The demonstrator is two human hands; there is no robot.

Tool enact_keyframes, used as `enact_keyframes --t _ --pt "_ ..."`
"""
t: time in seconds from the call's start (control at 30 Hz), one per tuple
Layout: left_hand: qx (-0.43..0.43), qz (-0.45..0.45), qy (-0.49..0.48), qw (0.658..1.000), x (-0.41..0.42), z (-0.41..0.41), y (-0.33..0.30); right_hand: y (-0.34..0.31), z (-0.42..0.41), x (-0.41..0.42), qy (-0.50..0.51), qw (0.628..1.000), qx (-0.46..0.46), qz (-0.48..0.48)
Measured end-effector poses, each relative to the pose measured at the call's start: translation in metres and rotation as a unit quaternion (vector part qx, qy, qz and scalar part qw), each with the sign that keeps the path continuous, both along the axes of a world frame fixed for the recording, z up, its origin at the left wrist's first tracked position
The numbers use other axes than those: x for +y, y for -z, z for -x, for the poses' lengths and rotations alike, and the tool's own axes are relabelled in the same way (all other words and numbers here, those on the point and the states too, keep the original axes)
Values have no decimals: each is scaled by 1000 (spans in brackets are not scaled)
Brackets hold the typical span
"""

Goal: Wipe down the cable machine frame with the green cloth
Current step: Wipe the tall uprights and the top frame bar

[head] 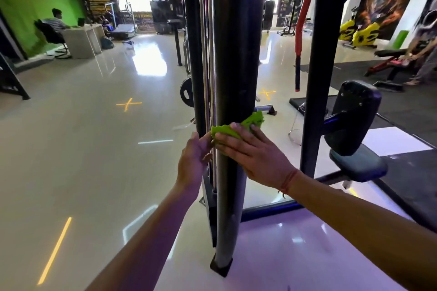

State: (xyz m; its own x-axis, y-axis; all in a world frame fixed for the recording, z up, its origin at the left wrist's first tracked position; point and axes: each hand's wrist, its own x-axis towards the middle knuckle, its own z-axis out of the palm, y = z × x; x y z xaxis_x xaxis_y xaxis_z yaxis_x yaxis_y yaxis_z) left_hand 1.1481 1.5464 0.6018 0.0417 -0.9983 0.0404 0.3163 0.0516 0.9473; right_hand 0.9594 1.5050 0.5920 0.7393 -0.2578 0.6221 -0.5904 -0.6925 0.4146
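A black upright post (233, 54) of the cable machine frame rises through the middle of the view, down to a foot on the floor. The green cloth (236, 128) is wrapped against the post at about mid height. My right hand (255, 151) lies flat over the cloth with straight fingers and presses it onto the post. My left hand (194, 156) is at the post's left side, fingers extended, fingertips touching the cloth's left edge.
Chrome guide rods (204, 54) run just left of the post. A second black upright (321, 66) and a padded seat (357, 163) stand to the right. Glossy floor spreads left. A person sits at a desk (81, 40) far left; yellow bikes (361, 35) far right.
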Motion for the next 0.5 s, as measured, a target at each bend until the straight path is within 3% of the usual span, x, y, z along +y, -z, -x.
enact_keyframes --t 0.07,0.17,0.2,0.4,0.5 --pt "-7 -14 -8 1000 2 1 5 -9 4 -5 -15 999 -29 0" --pt "-5 -35 -27 999 4 1 14 -9 -1 -3 -15 984 -171 -40" --pt "-6 -38 -30 999 5 2 17 3 -3 0 -15 982 -180 -51" --pt "-7 -46 -54 997 7 9 37 75 11 -6 -4 999 -40 -32" --pt "-9 -47 -55 997 10 9 51 69 2 -2 15 990 -130 -48"
